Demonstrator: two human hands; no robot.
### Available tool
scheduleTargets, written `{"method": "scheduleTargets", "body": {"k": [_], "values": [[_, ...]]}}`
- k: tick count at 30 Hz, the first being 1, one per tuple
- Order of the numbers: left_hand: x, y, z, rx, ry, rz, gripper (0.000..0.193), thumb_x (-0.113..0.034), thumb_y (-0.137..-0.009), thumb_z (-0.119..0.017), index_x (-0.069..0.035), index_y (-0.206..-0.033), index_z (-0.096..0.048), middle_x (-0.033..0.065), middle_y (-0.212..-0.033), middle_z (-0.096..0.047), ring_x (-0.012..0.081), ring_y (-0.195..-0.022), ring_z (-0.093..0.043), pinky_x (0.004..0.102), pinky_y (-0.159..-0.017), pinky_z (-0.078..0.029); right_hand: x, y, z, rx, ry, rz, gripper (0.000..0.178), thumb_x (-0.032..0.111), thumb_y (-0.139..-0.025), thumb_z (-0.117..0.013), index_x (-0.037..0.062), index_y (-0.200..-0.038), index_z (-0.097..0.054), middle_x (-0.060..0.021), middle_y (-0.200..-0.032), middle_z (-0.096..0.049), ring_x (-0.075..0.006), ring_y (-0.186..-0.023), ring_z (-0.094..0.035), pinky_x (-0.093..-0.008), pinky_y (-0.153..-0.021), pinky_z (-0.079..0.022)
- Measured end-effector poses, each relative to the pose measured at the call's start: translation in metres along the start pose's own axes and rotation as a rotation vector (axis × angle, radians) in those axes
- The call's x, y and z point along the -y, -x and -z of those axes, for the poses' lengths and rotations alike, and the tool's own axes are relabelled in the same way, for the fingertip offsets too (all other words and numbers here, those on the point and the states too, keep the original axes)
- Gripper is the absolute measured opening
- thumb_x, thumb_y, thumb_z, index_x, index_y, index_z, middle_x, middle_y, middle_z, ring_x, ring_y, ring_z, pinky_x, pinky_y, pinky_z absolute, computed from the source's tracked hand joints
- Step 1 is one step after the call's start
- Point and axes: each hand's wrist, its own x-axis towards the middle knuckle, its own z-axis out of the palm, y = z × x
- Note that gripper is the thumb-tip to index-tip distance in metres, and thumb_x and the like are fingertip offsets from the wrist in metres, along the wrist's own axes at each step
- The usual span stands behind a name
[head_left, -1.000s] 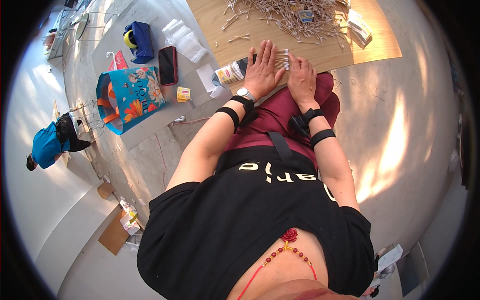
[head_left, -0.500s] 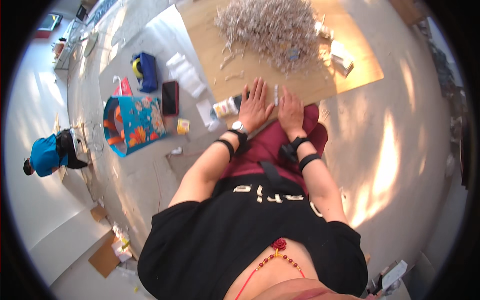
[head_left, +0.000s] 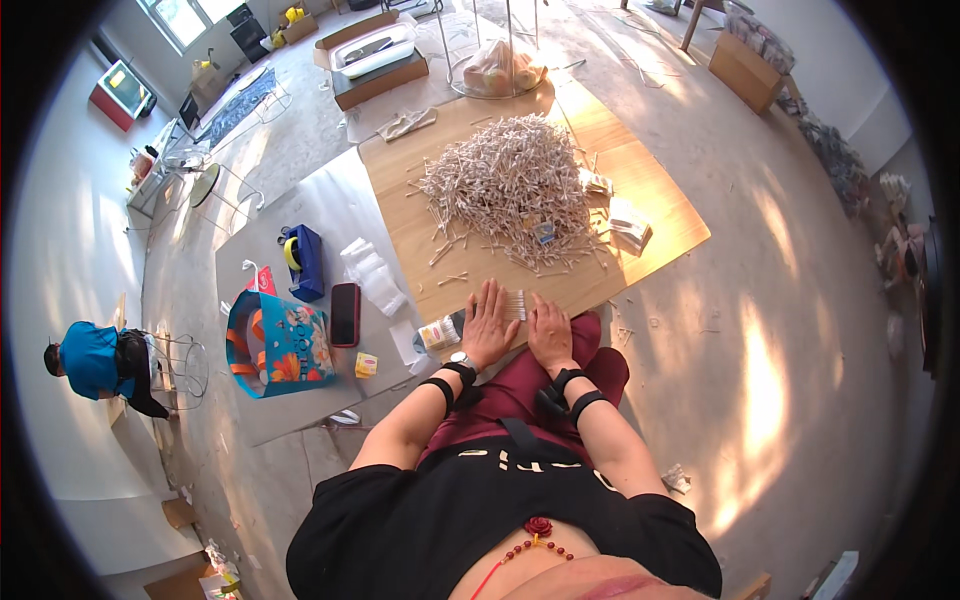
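Observation:
My left hand (head_left: 488,327) lies flat near the front edge of the wooden tabletop (head_left: 660,225), fingers stretched out. Opposite it, my right hand (head_left: 550,336) rests palm down with its fingers extended. A small row of cotton swabs (head_left: 515,304) lies between the two hands, lined up side by side. Beyond them rises a large loose heap of cotton swabs (head_left: 505,190). A small white and yellow pack (head_left: 437,334) sits just left of my left hand. Neither hand grips anything.
Left of the board are a phone (head_left: 345,314), a blue tape dispenser (head_left: 305,262), white plastic wrapping (head_left: 373,277) and a flowered bag (head_left: 285,345). White packs (head_left: 629,226) stand at the right of the heap. A person in blue (head_left: 92,358) sits far left.
The view has tilted up, so the whole swab heap and more of the room beyond now show. Both hands keep nearly the same place on the board, the swab row still between them.

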Motion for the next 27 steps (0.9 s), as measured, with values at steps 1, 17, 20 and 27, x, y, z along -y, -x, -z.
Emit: {"method": "scheduleTargets", "body": {"k": [1, 17, 20, 27], "values": [[0.0, -0.001, 0.0, 0.004, 0.008, 0.005, 0.084, -0.049, -0.103, -0.054, 0.001, -0.164, -0.028, 0.0224, -0.175, -0.018, 0.0333, -0.165, -0.011, 0.0528, -0.131, -0.006, -0.001, 0.0, 0.0, -0.02, -0.007, 0.008, 0.045, 0.02, -0.102, -0.056, 0.0059, -0.145, -0.054, -0.018, -0.119, -0.067, -0.0361, -0.113, -0.063, -0.0485, -0.099, -0.046], [-0.008, -0.005, -0.008, -0.065, 0.018, 0.084, 0.08, -0.047, -0.102, -0.057, 0.002, -0.16, -0.034, 0.0234, -0.174, -0.021, 0.0366, -0.164, -0.014, 0.0548, -0.13, -0.011, -0.005, 0.004, 0.003, -0.058, -0.037, 0.068, 0.038, 0.015, -0.101, -0.058, 0.0055, -0.138, -0.059, -0.0172, -0.115, -0.066, -0.0364, -0.11, -0.063, -0.0483, -0.097, -0.049], [-0.009, -0.005, -0.007, -0.091, 0.036, 0.088, 0.08, -0.047, -0.102, -0.058, 0.002, -0.159, -0.035, 0.0237, -0.173, -0.023, 0.0365, -0.163, -0.016, 0.0553, -0.13, -0.013, -0.006, 0.005, 0.004, -0.062, -0.029, 0.098, 0.038, 0.018, -0.101, -0.058, 0.0059, -0.137, -0.059, -0.0167, -0.113, -0.066, -0.0357, -0.109, -0.063, -0.048, -0.096, -0.048], [-0.006, -0.005, -0.013, -0.125, 0.034, 0.091, 0.083, -0.05, -0.1, -0.06, 0.002, -0.16, -0.036, 0.023, -0.173, -0.025, 0.0356, -0.163, -0.017, 0.0553, -0.129, -0.014, -0.008, 0.008, 0.002, -0.06, 0.005, 0.136, 0.039, 0.018, -0.101, -0.058, 0.007, -0.139, -0.059, -0.017, -0.113, -0.066, -0.0374, -0.107, -0.063, -0.0496, -0.097, -0.048]]}}
